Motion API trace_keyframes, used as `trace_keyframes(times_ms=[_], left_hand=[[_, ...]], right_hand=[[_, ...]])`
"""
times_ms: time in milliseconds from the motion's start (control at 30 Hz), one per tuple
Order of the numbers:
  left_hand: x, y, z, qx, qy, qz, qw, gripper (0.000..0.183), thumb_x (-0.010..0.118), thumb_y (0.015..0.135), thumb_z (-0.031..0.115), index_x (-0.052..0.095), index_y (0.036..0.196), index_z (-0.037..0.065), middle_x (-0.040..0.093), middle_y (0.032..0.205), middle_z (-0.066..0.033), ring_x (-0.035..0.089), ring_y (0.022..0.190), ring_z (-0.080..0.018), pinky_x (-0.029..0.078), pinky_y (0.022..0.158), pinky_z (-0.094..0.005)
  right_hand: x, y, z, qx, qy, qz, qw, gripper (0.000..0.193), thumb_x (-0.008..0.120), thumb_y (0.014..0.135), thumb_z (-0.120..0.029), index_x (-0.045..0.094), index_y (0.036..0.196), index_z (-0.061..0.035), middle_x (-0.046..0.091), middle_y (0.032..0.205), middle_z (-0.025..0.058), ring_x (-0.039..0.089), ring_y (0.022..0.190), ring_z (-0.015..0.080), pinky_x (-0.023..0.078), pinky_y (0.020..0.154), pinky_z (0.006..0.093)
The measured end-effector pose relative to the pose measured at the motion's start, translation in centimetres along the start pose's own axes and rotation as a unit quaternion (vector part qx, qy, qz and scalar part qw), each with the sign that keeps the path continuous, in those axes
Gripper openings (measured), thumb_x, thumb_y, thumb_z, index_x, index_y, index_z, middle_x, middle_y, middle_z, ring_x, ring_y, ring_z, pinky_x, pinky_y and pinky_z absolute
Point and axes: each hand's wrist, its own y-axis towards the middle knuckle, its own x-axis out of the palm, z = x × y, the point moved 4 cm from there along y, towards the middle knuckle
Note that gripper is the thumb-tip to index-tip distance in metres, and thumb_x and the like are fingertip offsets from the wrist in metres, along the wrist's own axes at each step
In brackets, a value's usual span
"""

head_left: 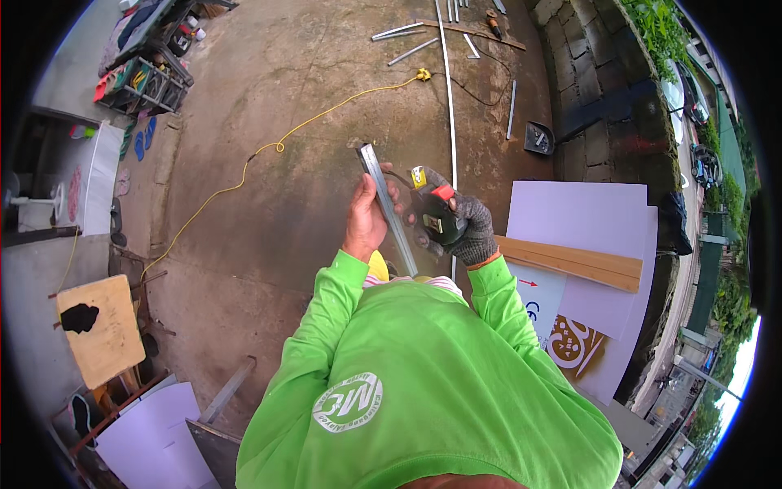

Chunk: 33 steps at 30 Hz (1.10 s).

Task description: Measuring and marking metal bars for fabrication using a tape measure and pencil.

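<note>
My bare left hand point(366, 218) is closed round a short length of silvery metal channel point(386, 204), which slants from upper left to lower right in front of my chest. A grey knit glove covers my right hand point(474, 232). Gripped in it is a black tape measure point(438, 218) with a red button and a yellow piece at its upper end. The tape measure is held just right of the channel; whether the two touch I cannot tell. Some right-hand fingertips show between them.
A long metal strip point(450, 106) runs along the concrete floor beyond my hands. Several cut metal pieces point(413, 52), a power drill point(494, 24) and a dustpan point(538, 138) lie farther off. A yellow cord point(213, 196) curves across the left. White boards point(582, 208) and wooden planks point(570, 262) are at right.
</note>
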Motion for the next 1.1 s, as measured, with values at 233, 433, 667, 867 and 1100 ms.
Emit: trace_keyframes(times_ms=[233,433,667,867,1100], left_hand=[[1.9,9.2,3.4,-0.033,0.007,-0.013,0.999,0.047,0.052,0.094,0.047,0.052,0.123,0.01,0.05,0.075,0.0013,0.049,0.071,-0.012,0.042,0.059,-0.029],[1.4,16.7,3.5,-0.069,0.035,0.015,0.997,0.026,0.051,0.097,0.032,0.062,0.107,0.011,0.06,0.084,0.0036,0.049,0.073,-0.0043,0.042,0.063,-0.0196],[0.9,24.1,2.0,-0.069,0.135,-0.013,0.988,0.037,0.044,0.097,0.028,0.055,0.123,0.003,0.065,0.109,-0.0073,0.063,0.096,-0.0163,0.05,0.088,-0.0292],[4.8,29.2,-0.6,-0.112,0.107,0.008,0.988,0.028,0.054,0.095,0.039,0.062,0.106,0.014,0.048,0.077,0.0062,0.046,0.063,-0.0033,0.041,0.044,-0.0205],[9.9,38.4,-2.8,-0.087,0.141,-0.001,0.986,0.032,0.056,0.093,0.041,0.06,0.109,0.013,0.049,0.08,0.0031,0.051,0.067,-0.006,0.05,0.046,-0.0252]], right_hand=[[0.1,8.4,-5.5,0.007,0.026,0.025,0.999,0.064,0.06,0.079,-0.025,0.04,0.135,0.0003,0.058,0.116,0.0171,0.062,0.095,0.0288,0.055,0.076,0.0427],[-1.7,15.8,-10.0,-0.056,-0.018,0.079,0.995,0.065,0.061,0.081,-0.026,0.039,0.137,-0.0009,0.061,0.112,0.0155,0.062,0.091,0.024,0.053,0.076,0.0378],[-4.9,19.4,-14.1,-0.097,-0.044,0.107,0.989,0.07,0.06,0.08,-0.03,0.035,0.14,-0.0054,0.056,0.116,0.0108,0.059,0.091,0.0214,0.049,0.066,0.0359],[-8.7,19.6,-19.9,-0.112,-0.004,0.12,0.986,0.062,0.062,0.079,-0.027,0.043,0.134,-0.0032,0.058,0.116,0.0092,0.061,0.095,0.0197,0.053,0.079,0.0314],[-13.7,21.2,-29.2,-0.107,0.013,0.15,0.983,0.057,0.059,0.08,-0.024,0.046,0.132,-0.0042,0.06,0.109,0.0091,0.06,0.088,0.0202,0.053,0.07,0.0322]])
